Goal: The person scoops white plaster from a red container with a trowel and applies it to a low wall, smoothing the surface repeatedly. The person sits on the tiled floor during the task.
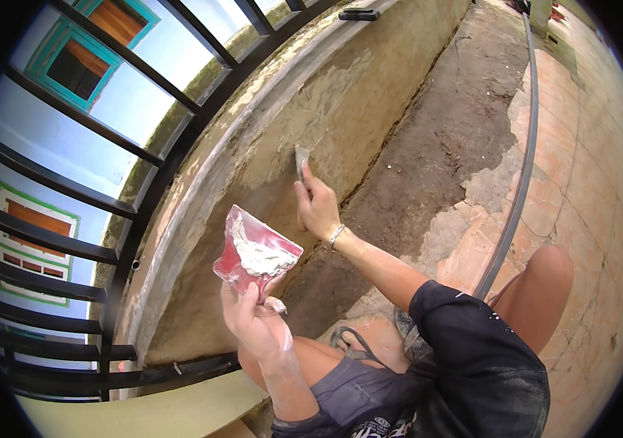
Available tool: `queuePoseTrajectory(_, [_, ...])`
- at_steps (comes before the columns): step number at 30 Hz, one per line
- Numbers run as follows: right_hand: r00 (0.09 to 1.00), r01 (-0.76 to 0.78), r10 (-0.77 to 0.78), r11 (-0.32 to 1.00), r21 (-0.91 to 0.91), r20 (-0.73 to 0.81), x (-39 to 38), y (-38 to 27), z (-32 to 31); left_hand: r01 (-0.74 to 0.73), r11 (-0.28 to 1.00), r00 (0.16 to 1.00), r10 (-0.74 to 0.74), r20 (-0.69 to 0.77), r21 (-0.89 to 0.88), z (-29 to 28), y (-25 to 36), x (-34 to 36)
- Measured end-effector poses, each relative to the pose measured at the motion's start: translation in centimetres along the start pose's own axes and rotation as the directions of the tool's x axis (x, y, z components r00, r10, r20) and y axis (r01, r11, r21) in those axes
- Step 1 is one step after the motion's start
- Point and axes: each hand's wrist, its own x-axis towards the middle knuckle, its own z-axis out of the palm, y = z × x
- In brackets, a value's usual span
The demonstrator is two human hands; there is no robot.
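- Left hand (256,321) pinches the red board (275,237) at its lower edge; white paste (256,255) lies on it.
- Right hand (318,208) is closed around the scraper (302,157), at 1 o'clock from the board.
- The scraper is near the wall (340,109); whether touching, I cannot tell.

Red plate (232,257) streaked pinkish, with white paste (262,259); the tool (302,156) looks silvery grey, though at this blur it is uncertain. Wall (329,109) mottled tan and grey-brown, soil (443,124) dark brown, tiles (581,175) peach, railing (200,111) black, window frame (40,64) turquoise, shirt (479,336) black with white marks
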Motion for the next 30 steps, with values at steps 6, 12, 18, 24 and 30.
queuePoseTrajectory(6, [0.999, -0.038, 0.038, 0.999, 0.003, 0.009, -1.0, 0.9, 0.1, -0.015, 1.0, 1.0, 0.015, 0.005, 0.008, 0.0, 0.2, -0.4])
queuePoseTrajectory(12, [0.986, -0.156, 0.159, 0.986, 0.053, -0.054, -1.2, 1.7, -0.8, 0.007, 1.0, 1.0, -0.007, 0.012, 0.01, 0.2, 0.1, -0.5])
queuePoseTrajectory(18, [0.974, -0.169, 0.172, 0.985, -0.035, 0.145, -1.8, 1.9, -0.8, -0.015, 0.999, 1.0, 0.015, 0.005, 0.029, 0.2, 0.2, -0.6])
queuePoseTrajectory(24, [0.965, -0.219, 0.222, 0.975, 0.034, -0.142, -1.5, 2.7, -0.9, 0.027, 1.0, 0.999, -0.028, 0.03, 0.015, 0.0, 0.1, -0.5])
queuePoseTrajectory(30, [0.949, -0.254, 0.238, 0.965, 0.057, 0.208, -1.9, 3.0, -0.2, 0.012, 1.0, 1.0, -0.012, 0.021, 0.012, 0.1, 0.2, -0.7])
